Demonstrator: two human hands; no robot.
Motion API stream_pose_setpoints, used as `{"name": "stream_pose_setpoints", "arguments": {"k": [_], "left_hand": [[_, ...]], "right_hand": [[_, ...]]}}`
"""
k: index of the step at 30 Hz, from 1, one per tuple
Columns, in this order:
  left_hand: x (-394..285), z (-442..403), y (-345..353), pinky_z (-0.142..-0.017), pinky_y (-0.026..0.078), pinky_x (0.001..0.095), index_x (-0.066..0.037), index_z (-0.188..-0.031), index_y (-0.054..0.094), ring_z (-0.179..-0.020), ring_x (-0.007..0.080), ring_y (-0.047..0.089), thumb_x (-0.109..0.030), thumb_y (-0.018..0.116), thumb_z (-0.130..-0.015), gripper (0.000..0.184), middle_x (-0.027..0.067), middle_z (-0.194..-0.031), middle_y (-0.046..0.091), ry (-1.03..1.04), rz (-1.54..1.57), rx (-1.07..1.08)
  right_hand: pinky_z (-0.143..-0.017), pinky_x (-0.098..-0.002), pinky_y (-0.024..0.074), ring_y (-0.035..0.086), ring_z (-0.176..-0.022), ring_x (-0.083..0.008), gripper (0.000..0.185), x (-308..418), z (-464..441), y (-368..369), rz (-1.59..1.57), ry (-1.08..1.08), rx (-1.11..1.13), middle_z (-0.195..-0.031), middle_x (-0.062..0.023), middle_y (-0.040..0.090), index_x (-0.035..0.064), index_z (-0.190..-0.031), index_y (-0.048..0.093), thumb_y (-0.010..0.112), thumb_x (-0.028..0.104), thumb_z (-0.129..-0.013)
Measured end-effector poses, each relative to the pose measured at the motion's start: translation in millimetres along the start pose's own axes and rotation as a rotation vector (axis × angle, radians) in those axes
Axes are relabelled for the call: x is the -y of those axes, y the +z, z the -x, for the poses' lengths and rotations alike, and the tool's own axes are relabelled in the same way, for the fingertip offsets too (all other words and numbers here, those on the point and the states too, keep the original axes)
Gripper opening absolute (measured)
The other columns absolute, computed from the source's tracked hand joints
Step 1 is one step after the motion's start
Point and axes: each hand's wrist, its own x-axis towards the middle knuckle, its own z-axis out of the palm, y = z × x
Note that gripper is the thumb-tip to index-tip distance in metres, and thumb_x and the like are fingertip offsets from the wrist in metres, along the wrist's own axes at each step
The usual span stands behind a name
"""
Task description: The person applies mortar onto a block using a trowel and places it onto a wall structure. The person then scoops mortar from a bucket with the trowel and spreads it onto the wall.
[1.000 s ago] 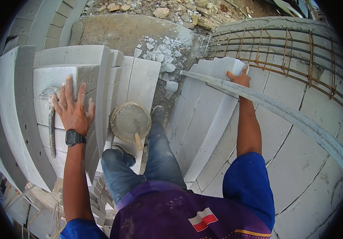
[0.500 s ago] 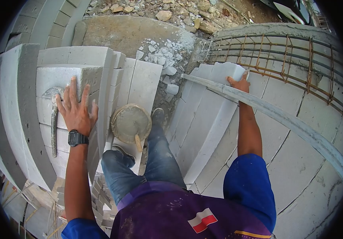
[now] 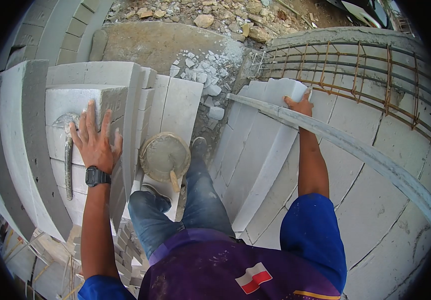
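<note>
My left hand [image 3: 95,145] lies open, fingers spread, on a stack of pale lightweight concrete blocks [image 3: 73,97]. Just left of it, a mortar-coated hammer [image 3: 69,160] rests on the blocks, its head partly close to my fingers. My right hand [image 3: 300,104] reaches out to the end of a block [image 3: 280,90] on the wall at the right, thumb and fingers apart over its edge. Beyond the wrist, a long grey metal straightedge [image 3: 335,135] crosses the wall. Between my legs and the left stack sits a round bucket of mortar [image 3: 163,152], with a wooden-handled trowel [image 3: 174,181] in it.
A rusty rebar cage [image 3: 358,70] lies along the far right wall. Broken block rubble [image 3: 210,75] covers the ground ahead, with stones [image 3: 204,21] farther off. Tall blocks [image 3: 23,145] stand at the left. My feet are in the narrow gap between stack and wall.
Both hands keep their places on the blocks. The view shifts very slightly, so the left stack and bucket appear a little lower.
</note>
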Motion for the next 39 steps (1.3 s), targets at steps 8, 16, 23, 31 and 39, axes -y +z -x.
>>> {"name": "stream_pose_setpoints", "arguments": {"k": [8, 16, 23, 31, 39], "left_hand": [[1.1, -0.4, 1.9, -0.126, 0.012, 0.0588, -0.029, -0.142, 0.058, -0.148, 0.0329, 0.032, -0.033, 0.07, -0.08, 0.064, 0.006, -0.168, 0.025, 0.013, -0.006, -0.016], [1.0, -0.1, -0.7, -0.125, 0.014, 0.0597, -0.028, -0.141, 0.06, -0.147, 0.0337, 0.034, -0.033, 0.071, -0.08, 0.062, 0.0065, -0.168, 0.026, 0.015, 0.008, -0.024], [0.3, -0.4, -1.3, -0.124, 0.014, 0.0603, -0.027, -0.14, 0.061, -0.147, 0.034, 0.034, -0.031, 0.072, -0.078, 0.062, 0.0063, -0.167, 0.026, 0.019, 0.023, -0.035], [0.7, -0.4, 0.4, -0.125, 0.013, 0.0598, -0.027, -0.139, 0.061, -0.148, 0.0341, 0.034, -0.031, 0.072, -0.078, 0.062, 0.0063, -0.167, 0.027, 0.021, 0.032, -0.047], [1.5, 0.4, 1.0, -0.125, 0.013, 0.0591, -0.028, -0.139, 0.061, -0.148, 0.0336, 0.033, -0.032, 0.073, -0.077, 0.063, 0.0059, -0.167, 0.027, 0.015, 0.036, -0.039]], "right_hand": [[-0.102, -0.05, 0.0505, 0.055, -0.123, -0.0537, 0.123, -5.6, -3.9, 4.6, 0.025, -0.035, -0.04, -0.134, -0.0459, 0.048, -0.0022, -0.16, 0.017, 0.084, 0.051, -0.072], [-0.102, -0.0505, 0.0507, 0.056, -0.122, -0.0529, 0.122, -7.3, -6.6, 7.1, 0.05, -0.039, -0.048, -0.135, -0.0449, 0.048, -0.0013, -0.16, 0.018, 0.083, 0.052, -0.073], [-0.102, -0.0503, 0.0508, 0.056, -0.122, -0.0517, 0.122, -3.6, -3.6, 3.8, 0.034, -0.017, -0.031, -0.135, -0.0445, 0.049, -0.001, -0.16, 0.018, 0.083, 0.054, -0.073], [-0.104, -0.0516, 0.0495, 0.057, -0.122, -0.0538, 0.123, -1.1, -3.1, 0.9, 0.036, 0.013, -0.01, -0.143, -0.046, 0.038, 0.0048, -0.163, 0.012, 0.083, 0.049, -0.073], [-0.102, -0.0513, 0.0501, 0.057, -0.122, -0.0529, 0.123, 0.3, -0.6, 0.6, 0.045, 0.008, -0.009, -0.14, -0.0452, 0.043, 0.0027, -0.162, 0.013, 0.082, 0.052, -0.073]]}}
